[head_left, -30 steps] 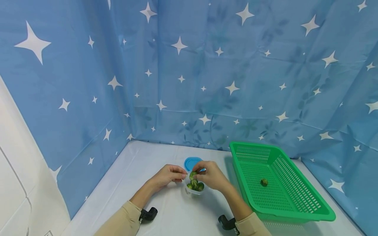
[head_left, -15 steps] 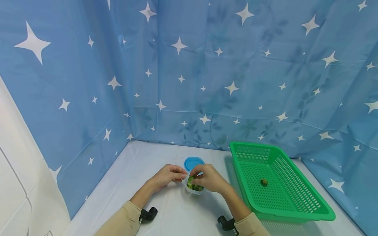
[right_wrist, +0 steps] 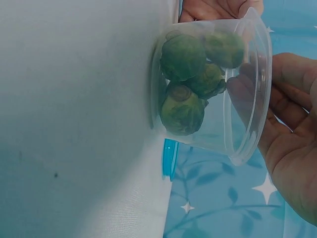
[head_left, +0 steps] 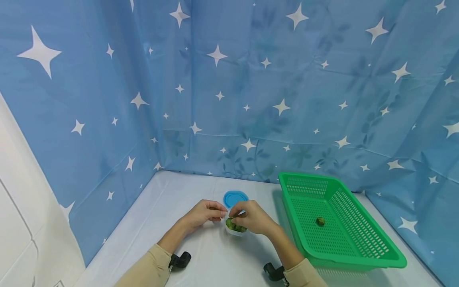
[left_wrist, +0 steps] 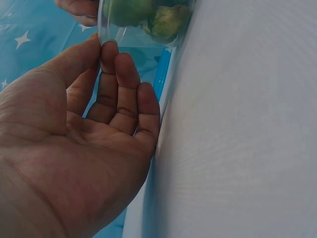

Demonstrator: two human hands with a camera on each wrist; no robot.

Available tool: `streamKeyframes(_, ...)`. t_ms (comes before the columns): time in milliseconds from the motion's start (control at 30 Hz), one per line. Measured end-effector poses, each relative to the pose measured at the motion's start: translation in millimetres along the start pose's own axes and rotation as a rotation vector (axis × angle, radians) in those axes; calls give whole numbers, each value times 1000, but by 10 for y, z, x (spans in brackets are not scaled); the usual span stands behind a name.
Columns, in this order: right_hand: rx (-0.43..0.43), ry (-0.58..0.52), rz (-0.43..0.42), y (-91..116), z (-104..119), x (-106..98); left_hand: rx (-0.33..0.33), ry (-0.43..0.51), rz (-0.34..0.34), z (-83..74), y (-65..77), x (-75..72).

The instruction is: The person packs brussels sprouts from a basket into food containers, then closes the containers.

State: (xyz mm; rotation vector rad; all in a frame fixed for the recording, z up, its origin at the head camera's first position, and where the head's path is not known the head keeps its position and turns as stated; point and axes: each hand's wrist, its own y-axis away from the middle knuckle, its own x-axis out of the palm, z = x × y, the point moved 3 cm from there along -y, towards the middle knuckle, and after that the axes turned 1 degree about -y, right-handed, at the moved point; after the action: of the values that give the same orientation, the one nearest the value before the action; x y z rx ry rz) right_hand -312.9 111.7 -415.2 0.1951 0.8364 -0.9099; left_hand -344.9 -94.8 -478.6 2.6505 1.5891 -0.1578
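A small clear plastic container [head_left: 235, 233] stands on the table with several green Brussels sprouts [right_wrist: 182, 111] inside. At its left side, my left hand [head_left: 205, 212] pinches the rim between thumb and forefinger; its other fingers curl loosely beside the wall in the left wrist view. My right hand [head_left: 252, 217] reaches in over the opposite rim, its fingertips at an upper Brussels sprout [right_wrist: 225, 48] within the container. From the head, that hand covers part of the opening. The fingertips' hold shows only through the cloudy wall in the right wrist view.
Just behind the container lies a round blue lid [head_left: 234, 198]. A green perforated basket [head_left: 358, 261] stands at the right with one Brussels sprout [head_left: 320, 221] in it. Blue star-patterned curtains [head_left: 229, 99] border the white table [head_left: 201, 259] at the back and sides.
My right hand has lowered a Brussels sprout from above the rim down into the container. The left hand has kept its place at the rim.
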Motion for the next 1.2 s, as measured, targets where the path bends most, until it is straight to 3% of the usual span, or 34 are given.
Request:
streamKeyframes(733,-12,20,-16,1,26,-3,-6,8,-2,11,-10,-1)
streamKeyframes(1200,-126,5,-105,63,338,-204,-7,15,-1,2,-4,1)
